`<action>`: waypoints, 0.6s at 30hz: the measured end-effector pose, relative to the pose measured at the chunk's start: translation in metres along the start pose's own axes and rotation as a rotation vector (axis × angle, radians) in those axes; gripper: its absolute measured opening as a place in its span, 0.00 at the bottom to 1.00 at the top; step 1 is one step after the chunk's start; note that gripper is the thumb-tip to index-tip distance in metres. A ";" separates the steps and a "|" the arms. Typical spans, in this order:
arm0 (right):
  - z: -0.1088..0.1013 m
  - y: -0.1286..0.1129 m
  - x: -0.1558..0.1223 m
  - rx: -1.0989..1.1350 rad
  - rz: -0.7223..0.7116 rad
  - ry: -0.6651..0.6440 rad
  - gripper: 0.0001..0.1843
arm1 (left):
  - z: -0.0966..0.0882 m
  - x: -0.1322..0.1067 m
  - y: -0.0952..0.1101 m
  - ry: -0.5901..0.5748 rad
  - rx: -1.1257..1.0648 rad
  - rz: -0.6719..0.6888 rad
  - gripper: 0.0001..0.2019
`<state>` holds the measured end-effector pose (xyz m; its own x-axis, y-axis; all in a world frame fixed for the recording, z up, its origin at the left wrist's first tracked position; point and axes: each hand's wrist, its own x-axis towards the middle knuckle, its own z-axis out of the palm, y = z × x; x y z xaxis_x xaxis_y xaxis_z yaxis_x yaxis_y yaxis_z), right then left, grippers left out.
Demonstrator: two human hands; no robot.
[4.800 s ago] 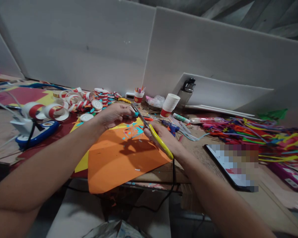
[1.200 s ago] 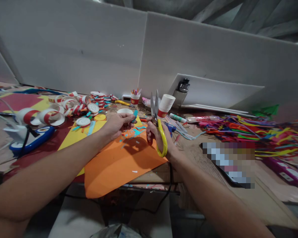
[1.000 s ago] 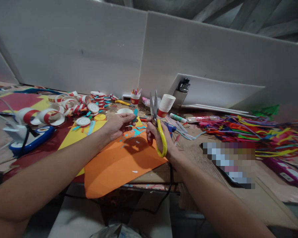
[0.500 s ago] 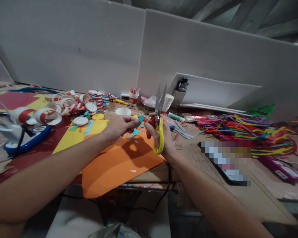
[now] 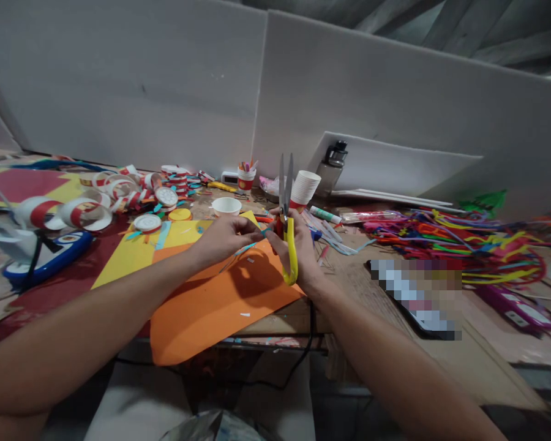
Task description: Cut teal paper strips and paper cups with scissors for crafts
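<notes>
A pair of scissors [image 5: 290,239] with a yellow and a red handle points upward in my right hand [image 5: 303,248], its blades slightly apart. My left hand [image 5: 227,240] pinches a small teal paper piece [image 5: 265,232]. Thumb and fingertips of the right hand meet that piece from the other side, so it is mostly hidden. Below both hands lies an orange paper sheet [image 5: 206,318] with a few scraps, overlapping a yellow sheet [image 5: 123,263]. Thin light-blue strips [image 5: 245,250] show beneath the left fingers.
Red-and-white paper rings [image 5: 85,214] and a blue power strip [image 5: 50,260] are at left. A white paper bowl [image 5: 226,206], stacked cups [image 5: 307,187] and a bottle [image 5: 333,168] stand at the back. Colourful pipe cleaners [image 5: 477,242] and a phone [image 5: 413,300] lie at right.
The hands have come closer together, and the right fingertips now touch the teal piece. The scissors have shifted slightly left.
</notes>
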<state>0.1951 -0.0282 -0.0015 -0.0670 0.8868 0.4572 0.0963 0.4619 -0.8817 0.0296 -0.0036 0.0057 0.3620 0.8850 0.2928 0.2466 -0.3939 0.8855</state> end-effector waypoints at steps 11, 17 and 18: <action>0.006 0.008 0.004 0.111 0.075 0.019 0.19 | 0.007 -0.002 -0.001 0.030 -0.399 -0.103 0.09; 0.011 0.010 0.005 0.340 0.201 0.133 0.19 | 0.017 -0.001 -0.006 0.053 -0.585 -0.067 0.10; 0.012 0.010 0.004 0.366 0.208 0.152 0.19 | 0.019 -0.001 -0.006 0.072 -0.604 -0.069 0.11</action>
<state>0.1835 -0.0201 -0.0096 0.0658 0.9651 0.2535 -0.2673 0.2618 -0.9274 0.0450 -0.0069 -0.0064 0.2961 0.9264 0.2325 -0.2939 -0.1432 0.9450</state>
